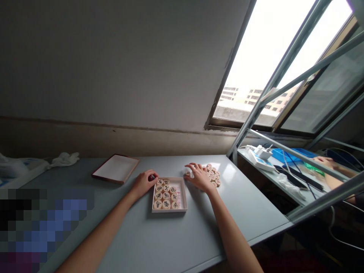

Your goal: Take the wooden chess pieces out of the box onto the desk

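The shallow box [170, 211] sits mid-counter, with round wooden discs [166, 195] packed flat in rows that fill its left part. The left hand [143, 182] curls its fingers at the box's 10 o'clock corner, likely bracing it; whether it pinches a disc is too small to tell. At 2 o'clock, the right hand [199, 176] lies spread, palm down, over loose discs [215, 176] heaped just beside the box, within easy reach. The lid [116, 168] rests farther off at 10 o'clock on the counter [170, 242]. Another person's hand [324, 162] shows at 3 o'clock.
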The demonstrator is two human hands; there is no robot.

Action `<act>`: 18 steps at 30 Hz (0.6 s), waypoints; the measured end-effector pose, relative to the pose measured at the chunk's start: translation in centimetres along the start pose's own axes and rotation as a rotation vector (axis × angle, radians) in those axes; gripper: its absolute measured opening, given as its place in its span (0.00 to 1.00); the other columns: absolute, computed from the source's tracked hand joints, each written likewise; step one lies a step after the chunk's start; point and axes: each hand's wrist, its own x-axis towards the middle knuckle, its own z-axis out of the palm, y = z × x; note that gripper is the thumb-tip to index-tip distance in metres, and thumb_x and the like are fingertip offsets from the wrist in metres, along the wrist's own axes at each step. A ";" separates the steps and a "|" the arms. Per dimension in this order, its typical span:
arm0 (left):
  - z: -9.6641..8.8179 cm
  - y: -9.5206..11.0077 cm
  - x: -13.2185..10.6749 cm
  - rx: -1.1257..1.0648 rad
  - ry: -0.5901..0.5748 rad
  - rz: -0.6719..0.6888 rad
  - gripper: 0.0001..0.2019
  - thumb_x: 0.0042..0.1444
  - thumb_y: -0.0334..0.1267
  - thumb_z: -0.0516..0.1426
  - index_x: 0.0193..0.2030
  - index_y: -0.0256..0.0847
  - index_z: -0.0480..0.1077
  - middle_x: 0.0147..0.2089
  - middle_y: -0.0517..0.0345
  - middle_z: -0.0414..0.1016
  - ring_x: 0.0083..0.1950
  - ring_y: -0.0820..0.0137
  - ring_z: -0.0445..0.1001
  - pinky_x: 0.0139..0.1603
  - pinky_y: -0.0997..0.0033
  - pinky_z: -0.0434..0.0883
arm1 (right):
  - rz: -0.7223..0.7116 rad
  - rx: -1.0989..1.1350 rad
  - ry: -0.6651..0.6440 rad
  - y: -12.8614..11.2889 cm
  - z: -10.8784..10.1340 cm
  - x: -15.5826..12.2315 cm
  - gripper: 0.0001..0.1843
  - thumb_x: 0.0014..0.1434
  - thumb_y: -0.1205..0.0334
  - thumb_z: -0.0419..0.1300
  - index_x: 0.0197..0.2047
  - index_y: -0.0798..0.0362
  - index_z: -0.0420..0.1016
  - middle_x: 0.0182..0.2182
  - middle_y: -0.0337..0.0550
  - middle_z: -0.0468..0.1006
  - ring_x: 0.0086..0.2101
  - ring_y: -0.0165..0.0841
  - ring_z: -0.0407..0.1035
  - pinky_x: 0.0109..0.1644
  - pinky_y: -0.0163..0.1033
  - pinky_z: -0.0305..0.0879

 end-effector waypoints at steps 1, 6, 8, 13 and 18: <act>0.0 0.0 0.0 -0.002 0.000 0.004 0.11 0.48 0.41 0.50 0.27 0.38 0.70 0.31 0.55 0.72 0.33 0.68 0.69 0.35 0.72 0.63 | -0.028 0.020 -0.006 -0.1 0.3 0.0 0.19 0.55 0.57 0.54 0.51 0.44 0.64 0.53 0.43 0.63 0.51 0.40 0.56 0.52 0.52 0.50; 0.2 -0.4 0.1 0.003 0.006 0.009 0.11 0.48 0.42 0.50 0.28 0.38 0.70 0.31 0.55 0.72 0.32 0.69 0.69 0.34 0.72 0.63 | 0.021 0.108 -0.035 0.7 0.9 -0.2 0.14 0.58 0.67 0.47 0.43 0.47 0.70 0.48 0.40 0.70 0.53 0.36 0.57 0.60 0.57 0.29; 0.2 -0.5 0.2 -0.003 0.001 0.011 0.11 0.48 0.42 0.50 0.28 0.38 0.70 0.31 0.55 0.72 0.32 0.69 0.69 0.34 0.73 0.63 | 0.064 0.164 -0.049 1.7 0.7 -0.5 0.13 0.58 0.66 0.47 0.43 0.49 0.69 0.48 0.42 0.70 0.55 0.38 0.54 0.59 0.58 0.23; 0.1 -0.3 0.1 -0.015 0.003 0.009 0.12 0.47 0.43 0.50 0.27 0.38 0.70 0.31 0.55 0.72 0.32 0.69 0.68 0.35 0.72 0.64 | 0.230 0.325 0.105 5.5 0.0 0.0 0.20 0.58 0.53 0.46 0.54 0.46 0.60 0.58 0.42 0.57 0.60 0.38 0.43 0.59 0.59 0.23; 0.0 0.1 0.0 -0.014 0.006 0.000 0.11 0.47 0.42 0.50 0.27 0.38 0.70 0.31 0.55 0.72 0.32 0.68 0.69 0.35 0.72 0.64 | 0.581 0.345 0.157 10.3 0.4 0.2 0.25 0.60 0.55 0.37 0.57 0.54 0.56 0.58 0.51 0.56 0.59 0.41 0.45 0.59 0.59 0.37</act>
